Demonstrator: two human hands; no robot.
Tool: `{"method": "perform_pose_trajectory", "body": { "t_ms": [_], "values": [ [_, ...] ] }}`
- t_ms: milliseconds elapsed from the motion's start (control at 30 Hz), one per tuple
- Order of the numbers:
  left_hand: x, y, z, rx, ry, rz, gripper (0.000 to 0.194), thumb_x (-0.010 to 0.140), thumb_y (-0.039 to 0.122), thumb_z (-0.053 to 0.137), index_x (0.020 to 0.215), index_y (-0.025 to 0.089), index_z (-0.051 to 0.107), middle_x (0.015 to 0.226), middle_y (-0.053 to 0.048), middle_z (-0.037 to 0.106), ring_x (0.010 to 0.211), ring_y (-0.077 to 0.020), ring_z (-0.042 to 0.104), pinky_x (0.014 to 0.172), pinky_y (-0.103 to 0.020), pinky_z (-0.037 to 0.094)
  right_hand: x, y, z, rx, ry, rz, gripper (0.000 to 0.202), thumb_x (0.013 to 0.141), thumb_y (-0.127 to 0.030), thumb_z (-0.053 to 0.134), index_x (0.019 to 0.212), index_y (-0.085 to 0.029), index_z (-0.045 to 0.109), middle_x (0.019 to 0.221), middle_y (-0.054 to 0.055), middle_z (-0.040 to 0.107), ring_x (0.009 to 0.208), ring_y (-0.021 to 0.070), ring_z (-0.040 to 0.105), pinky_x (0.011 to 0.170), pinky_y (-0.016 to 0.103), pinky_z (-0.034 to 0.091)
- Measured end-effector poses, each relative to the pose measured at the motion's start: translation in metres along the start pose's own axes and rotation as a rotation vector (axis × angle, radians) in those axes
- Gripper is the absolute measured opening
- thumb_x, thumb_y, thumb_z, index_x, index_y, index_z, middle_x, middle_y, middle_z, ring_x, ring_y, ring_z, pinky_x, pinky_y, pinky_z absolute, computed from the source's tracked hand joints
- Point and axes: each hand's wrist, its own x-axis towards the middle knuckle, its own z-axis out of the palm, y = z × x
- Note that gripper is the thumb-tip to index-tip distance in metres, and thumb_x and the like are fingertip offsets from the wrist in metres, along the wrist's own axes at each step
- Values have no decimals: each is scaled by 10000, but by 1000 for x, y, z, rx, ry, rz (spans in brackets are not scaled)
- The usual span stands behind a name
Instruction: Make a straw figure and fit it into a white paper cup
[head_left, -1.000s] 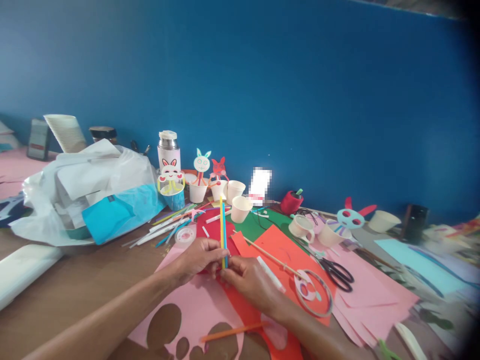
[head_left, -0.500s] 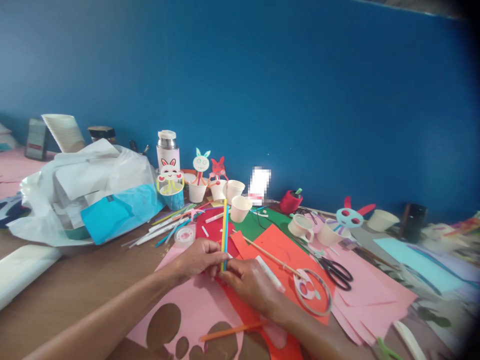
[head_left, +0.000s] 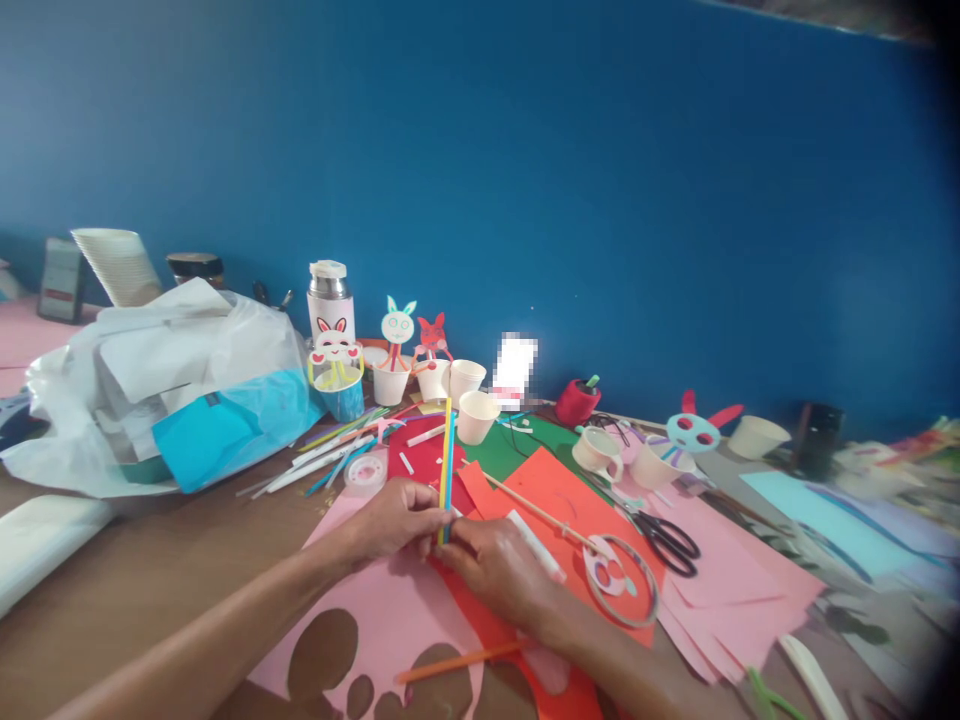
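Note:
A yellow straw (head_left: 445, 470) and a blue straw (head_left: 451, 450) stand upright side by side, pressed together like one strip. My left hand (head_left: 401, 512) pinches them low down, its thumb lying across them. From the other side, the closed fingers of my right hand (head_left: 495, 560) grip near their bottom end. Below my hands lies a pink paper sheet (head_left: 405, 620) with round holes cut out. Orange-red paper (head_left: 555, 490) extends under and beyond my right hand. An orange straw (head_left: 457, 662) rests across the pink sheet, and a clear tape roll (head_left: 366, 472) sits left of the straws.
Loose straws (head_left: 322, 450) lie beside a plastic bag (head_left: 225, 340). Paper cups (head_left: 478, 415) and animal figures (head_left: 397, 325) stand along the blue wall, near a flask (head_left: 330, 300). Black-handled scissors (head_left: 671, 540), a wooden stick (head_left: 532, 505) and a ring (head_left: 637, 600) lie to the right.
The whole view has shifted slightly, so objects sit a little further left. Both hands keep the same hold on the straws.

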Motion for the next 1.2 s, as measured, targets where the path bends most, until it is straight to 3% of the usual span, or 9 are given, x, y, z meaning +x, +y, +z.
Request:
{"method": "perform_pose_trajectory", "body": {
  "t_ms": [233, 467, 767, 1200],
  "values": [
    [1, 1, 0, -7, 35, -12, 318, 713, 421, 562, 573, 136, 547, 450, 27, 534, 428, -82, 452, 448, -201, 302, 0, 0, -1, 51, 38, 2, 218, 844, -333, 494, 776, -188, 642, 683, -2, 667, 552, 92, 539, 504, 197, 269],
    [1, 3, -1, -34, 45, -22, 296, 703, 409, 570, 583, 139, 561, 451, 23, 535, 451, -94, 458, 466, -206, 306, 2, 1, -1, 286, 35, 58, 270, 843, -256, 438, 643, -159, 592, 519, -45, 502, 474, 65, 408, 448, 180, 246],
    [2, 0, 1, -96, 40, -14, 276, 708, 394, 569, 618, 133, 574, 454, 34, 514, 445, -87, 443, 464, -205, 287, 3, 0, -2, 534, -24, 84, 256, 848, -234, 425, 697, -156, 618, 624, -17, 623, 564, 90, 556, 516, 166, 375],
    [3, -4, 6, -284, 72, -29, 308, 705, 404, 590, 553, 149, 511, 446, 36, 491, 442, -83, 456, 481, -212, 330, 6, 5, 2, 601, -11, 100, 266, 858, -281, 433, 699, -156, 605, 608, -12, 617, 542, 91, 549, 515, 176, 390]
  ]
}}
